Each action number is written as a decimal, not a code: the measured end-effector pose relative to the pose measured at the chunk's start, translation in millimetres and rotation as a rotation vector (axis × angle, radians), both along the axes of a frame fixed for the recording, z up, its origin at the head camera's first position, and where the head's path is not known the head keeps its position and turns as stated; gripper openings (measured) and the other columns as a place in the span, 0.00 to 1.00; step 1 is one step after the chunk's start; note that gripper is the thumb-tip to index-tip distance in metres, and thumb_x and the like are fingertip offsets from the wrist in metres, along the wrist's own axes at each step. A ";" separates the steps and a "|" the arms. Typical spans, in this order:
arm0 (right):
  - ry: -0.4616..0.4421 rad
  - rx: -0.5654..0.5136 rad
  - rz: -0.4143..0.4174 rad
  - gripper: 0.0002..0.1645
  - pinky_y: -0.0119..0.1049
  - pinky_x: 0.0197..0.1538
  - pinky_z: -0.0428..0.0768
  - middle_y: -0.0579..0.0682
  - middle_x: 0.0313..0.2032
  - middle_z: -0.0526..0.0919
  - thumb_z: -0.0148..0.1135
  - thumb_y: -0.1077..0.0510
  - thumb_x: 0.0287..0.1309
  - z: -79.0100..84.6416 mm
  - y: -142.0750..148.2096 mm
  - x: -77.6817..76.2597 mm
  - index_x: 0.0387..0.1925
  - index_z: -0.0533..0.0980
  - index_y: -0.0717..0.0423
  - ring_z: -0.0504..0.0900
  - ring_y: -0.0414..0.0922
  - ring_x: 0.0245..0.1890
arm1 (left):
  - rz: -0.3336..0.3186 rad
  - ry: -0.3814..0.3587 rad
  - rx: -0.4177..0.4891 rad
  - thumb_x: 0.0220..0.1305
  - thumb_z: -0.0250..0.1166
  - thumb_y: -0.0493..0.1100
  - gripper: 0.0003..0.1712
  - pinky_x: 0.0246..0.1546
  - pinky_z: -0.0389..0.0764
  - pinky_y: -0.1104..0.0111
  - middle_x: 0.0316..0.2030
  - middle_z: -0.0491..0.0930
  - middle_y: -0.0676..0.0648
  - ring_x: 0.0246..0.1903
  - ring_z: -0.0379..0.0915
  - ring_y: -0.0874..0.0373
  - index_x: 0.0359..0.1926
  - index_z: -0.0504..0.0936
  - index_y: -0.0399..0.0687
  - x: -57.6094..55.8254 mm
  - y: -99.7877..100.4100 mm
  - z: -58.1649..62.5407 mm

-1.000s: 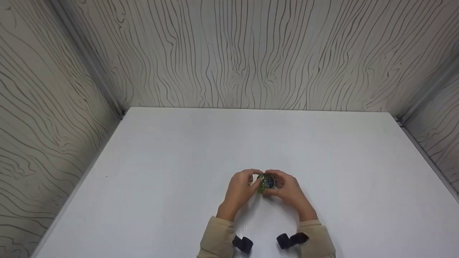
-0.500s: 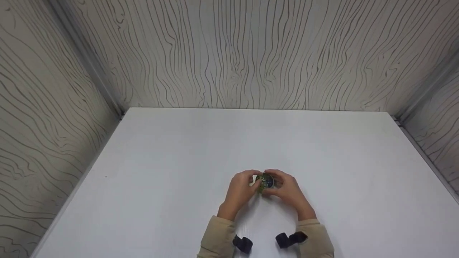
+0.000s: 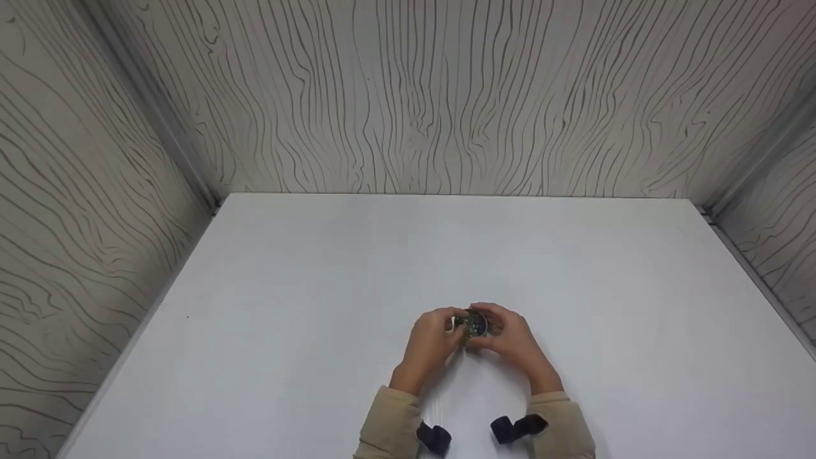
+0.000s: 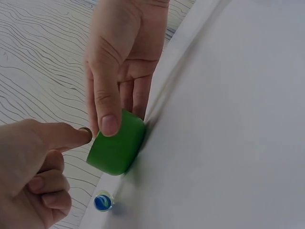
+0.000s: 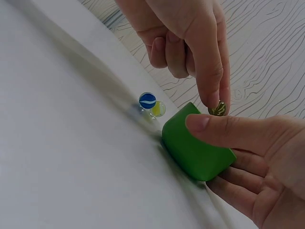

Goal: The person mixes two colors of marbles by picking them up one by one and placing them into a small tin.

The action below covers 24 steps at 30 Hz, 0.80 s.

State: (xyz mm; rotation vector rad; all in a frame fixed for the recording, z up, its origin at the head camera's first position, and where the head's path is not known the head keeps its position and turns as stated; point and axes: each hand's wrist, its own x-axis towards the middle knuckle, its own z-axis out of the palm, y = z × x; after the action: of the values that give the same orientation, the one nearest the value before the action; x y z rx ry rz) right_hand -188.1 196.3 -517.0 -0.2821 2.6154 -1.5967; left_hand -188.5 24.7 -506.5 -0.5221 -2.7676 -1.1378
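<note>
My right hand point(image 3: 513, 341) grips a small green cup point(image 5: 193, 145), its thumb along the outer wall and its fingers on the other side. The cup is tilted close over the white table, and several glassy marbles point(image 3: 478, 325) show inside it in the head view. Thumb and forefinger of my left hand point(image 3: 428, 347) pinch a dark yellow-green swirled marble point(image 5: 218, 109) right at the cup's rim. The other left fingers are curled in. A blue marble point(image 5: 147, 100) with a white swirl and a clear yellow marble point(image 5: 158, 109) lie just beside the cup.
The white tabletop point(image 3: 306, 268) spreads around both hands. Panels with a wood-grain pattern point(image 3: 408, 95) stand behind it and along both sides. Black wrist cameras point(image 3: 435, 438) stick out from the beige sleeves point(image 3: 390, 424).
My left hand has shifted slightly to the right and toward me, its fingertips lower at the cup's left side. The right hand and the cup stay almost still.
</note>
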 end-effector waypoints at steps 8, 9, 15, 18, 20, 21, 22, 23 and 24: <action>-0.006 0.004 -0.003 0.38 0.44 0.60 0.76 0.67 0.57 0.77 0.75 0.62 0.43 -0.7 0.4 -0.1 0.58 0.72 0.66 0.76 0.61 0.60 | 0.015 -0.001 0.005 0.59 0.66 0.38 0.11 0.24 0.60 0.79 0.22 0.76 0.53 0.22 0.56 0.70 0.44 0.86 0.47 -0.6 -1.5 -1.1; -0.006 0.003 -0.005 0.38 0.44 0.60 0.76 0.67 0.57 0.77 0.75 0.62 0.43 -0.9 0.2 0.2 0.58 0.72 0.66 0.76 0.61 0.60 | 0.014 -0.005 0.010 0.59 0.66 0.38 0.11 0.23 0.59 0.78 0.21 0.74 0.53 0.21 0.56 0.70 0.44 0.86 0.47 -0.8 -2.2 -0.8; -0.001 0.007 -0.007 0.38 0.46 0.60 0.76 0.67 0.57 0.77 0.75 0.62 0.43 -1.4 0.2 0.4 0.58 0.72 0.67 0.76 0.62 0.60 | 0.010 -0.045 0.060 0.60 0.66 0.37 0.10 0.21 0.56 0.79 0.17 0.64 0.57 0.18 0.52 0.70 0.44 0.85 0.45 -3.1 -6.4 2.2; 0.000 0.009 -0.008 0.38 0.47 0.60 0.75 0.67 0.57 0.78 0.76 0.61 0.43 -0.9 0.3 0.3 0.58 0.72 0.66 0.76 0.62 0.60 | 0.007 -0.045 0.073 0.60 0.65 0.37 0.10 0.21 0.56 0.79 0.17 0.62 0.58 0.17 0.52 0.70 0.43 0.85 0.45 -4.1 -7.6 3.3; 0.000 0.010 -0.007 0.38 0.48 0.61 0.75 0.67 0.57 0.77 0.76 0.61 0.42 -0.5 0.3 0.1 0.58 0.72 0.66 0.76 0.62 0.60 | 0.008 -0.043 0.079 0.60 0.65 0.37 0.09 0.21 0.55 0.79 0.16 0.62 0.58 0.17 0.51 0.70 0.43 0.86 0.45 -4.5 -8.1 3.6; 0.000 0.013 -0.006 0.38 0.48 0.61 0.75 0.67 0.57 0.77 0.76 0.61 0.42 -0.3 0.2 0.0 0.58 0.72 0.66 0.76 0.62 0.60 | 0.007 -0.040 0.081 0.60 0.65 0.37 0.09 0.20 0.55 0.79 0.16 0.62 0.58 0.17 0.51 0.70 0.43 0.86 0.44 -4.7 -8.3 3.6; -0.001 0.015 -0.005 0.38 0.48 0.61 0.75 0.67 0.57 0.77 0.76 0.61 0.42 -0.2 0.2 -0.2 0.57 0.72 0.66 0.76 0.62 0.60 | 0.007 -0.040 0.083 0.60 0.65 0.37 0.09 0.20 0.55 0.79 0.16 0.62 0.58 0.17 0.51 0.70 0.43 0.86 0.44 -4.9 -8.4 3.6; 0.000 0.016 -0.003 0.38 0.48 0.61 0.75 0.67 0.57 0.77 0.76 0.61 0.42 0.0 0.2 -0.4 0.57 0.72 0.66 0.76 0.62 0.60 | 0.006 -0.040 0.086 0.60 0.65 0.37 0.09 0.20 0.55 0.79 0.16 0.61 0.59 0.17 0.51 0.70 0.42 0.86 0.44 -5.0 -8.5 3.5; 0.001 0.017 -0.001 0.38 0.48 0.60 0.75 0.67 0.57 0.77 0.76 0.62 0.42 0.2 0.2 -0.6 0.57 0.73 0.66 0.76 0.62 0.60 | 0.006 -0.039 0.088 0.61 0.65 0.37 0.09 0.20 0.55 0.79 0.16 0.61 0.59 0.17 0.51 0.71 0.42 0.86 0.44 -5.1 -8.6 3.3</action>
State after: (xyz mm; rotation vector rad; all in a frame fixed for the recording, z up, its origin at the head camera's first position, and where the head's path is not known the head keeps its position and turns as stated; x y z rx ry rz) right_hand -188.7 196.4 -516.8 -0.2814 2.6289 -1.5737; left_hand -193.6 16.1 -503.2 -0.4868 -2.7337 -1.2748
